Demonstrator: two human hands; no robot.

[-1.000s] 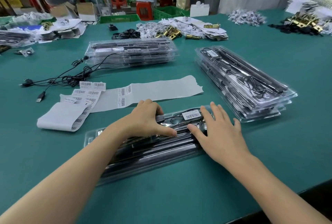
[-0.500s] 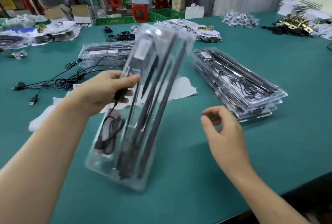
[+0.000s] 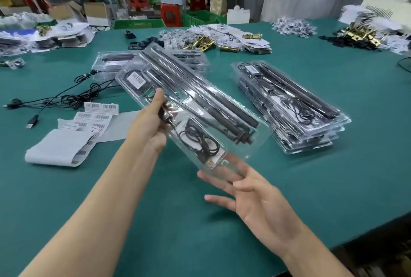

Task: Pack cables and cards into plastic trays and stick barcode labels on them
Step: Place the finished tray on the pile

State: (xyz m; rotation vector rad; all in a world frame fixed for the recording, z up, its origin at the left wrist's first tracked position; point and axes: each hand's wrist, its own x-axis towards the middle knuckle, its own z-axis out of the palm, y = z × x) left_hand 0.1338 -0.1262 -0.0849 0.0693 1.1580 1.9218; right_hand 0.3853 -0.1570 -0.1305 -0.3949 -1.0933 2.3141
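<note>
My left hand (image 3: pixel 151 125) grips the left edge of a clear plastic tray (image 3: pixel 242 136), lifted off the green table and slanting from far left to near right. It holds black rods, a coiled black cable (image 3: pixel 198 141) and a white barcode label (image 3: pixel 137 79) at its far end. Under the tray's near end my right hand (image 3: pixel 251 196) lies palm up, its spread straight fingers touching the underside. A stack of filled trays (image 3: pixel 289 107) lies to the right, another stack (image 3: pixel 111 61) behind. Barcode label strips (image 3: pixel 97 116) lie on white backing paper (image 3: pixel 60 147) at the left.
Loose black USB cables (image 3: pixel 66 96) sprawl at the far left. Brass parts and paper packs (image 3: pixel 222 41) sit at the back middle, more brass and black parts (image 3: pixel 360 34) at the back right. A person stands beyond the table. The table's front edge (image 3: pixel 347 245) runs near my right wrist.
The tray lay flat under both hands, then my left hand lifted it upright. Now it is tilted toward the right and my right hand has opened beneath its near end.
</note>
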